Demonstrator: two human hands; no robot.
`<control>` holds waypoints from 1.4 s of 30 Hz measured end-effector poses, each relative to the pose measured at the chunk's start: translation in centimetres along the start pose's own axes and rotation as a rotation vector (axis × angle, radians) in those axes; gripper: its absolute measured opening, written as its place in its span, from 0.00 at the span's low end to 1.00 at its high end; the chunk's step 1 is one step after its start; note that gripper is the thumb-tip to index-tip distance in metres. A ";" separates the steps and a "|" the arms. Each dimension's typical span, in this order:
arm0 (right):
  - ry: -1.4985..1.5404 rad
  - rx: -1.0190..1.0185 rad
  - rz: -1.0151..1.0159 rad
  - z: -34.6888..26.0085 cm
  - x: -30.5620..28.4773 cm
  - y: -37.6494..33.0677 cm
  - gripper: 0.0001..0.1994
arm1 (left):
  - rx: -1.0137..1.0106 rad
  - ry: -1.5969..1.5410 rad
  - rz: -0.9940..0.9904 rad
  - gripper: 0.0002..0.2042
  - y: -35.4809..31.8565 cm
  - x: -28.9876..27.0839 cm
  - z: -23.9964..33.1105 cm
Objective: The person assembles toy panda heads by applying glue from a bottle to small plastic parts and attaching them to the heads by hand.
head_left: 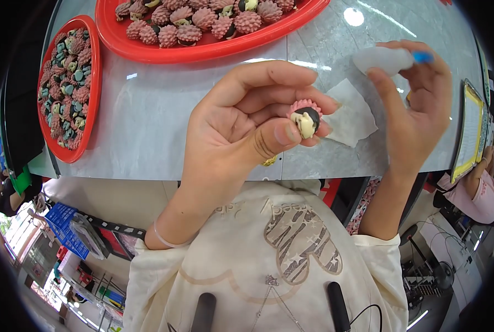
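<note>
Between the thumb and fingertips of my left hand (230,119) is a small figurine head (306,119) with a cream face, black hair and a spiky pink back. My right hand (418,113), raised to the right and apart from it, grips a small white squeeze bottle (384,60) with a blue tip (423,57). The bottle lies roughly level, its blue tip to the right. Under and between the hands, a white sheet of paper or tissue (351,113) rests on the grey table (158,110). A small gold-coloured thing (269,161) shows partly below my left hand.
A large red tray (175,57) of pink spiky pieces stands at the far side. Further left is a narrower red tray (96,83) holding pink and grey-blue pieces. A yellow-edged board (469,130) stands at the right edge, with another person's pink sleeve (482,196) beyond it.
</note>
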State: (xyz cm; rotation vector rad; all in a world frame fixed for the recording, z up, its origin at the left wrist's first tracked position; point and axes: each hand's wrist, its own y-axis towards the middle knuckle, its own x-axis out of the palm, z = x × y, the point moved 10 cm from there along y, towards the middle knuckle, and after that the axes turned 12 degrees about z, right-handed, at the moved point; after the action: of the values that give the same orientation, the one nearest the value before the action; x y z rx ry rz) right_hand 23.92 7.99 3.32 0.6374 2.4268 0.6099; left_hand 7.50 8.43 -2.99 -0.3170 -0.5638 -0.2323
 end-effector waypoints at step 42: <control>0.102 -0.350 -0.201 -8.2 1.7 -1.9 0.10 | -0.035 0.019 0.008 0.23 0.0 -0.2 -0.4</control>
State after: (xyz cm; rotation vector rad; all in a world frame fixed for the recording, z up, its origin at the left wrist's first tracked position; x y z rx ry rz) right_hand 17.14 5.14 7.70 0.2207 2.3551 0.9716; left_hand 7.54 8.29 -3.43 -0.3505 -0.5402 -0.2375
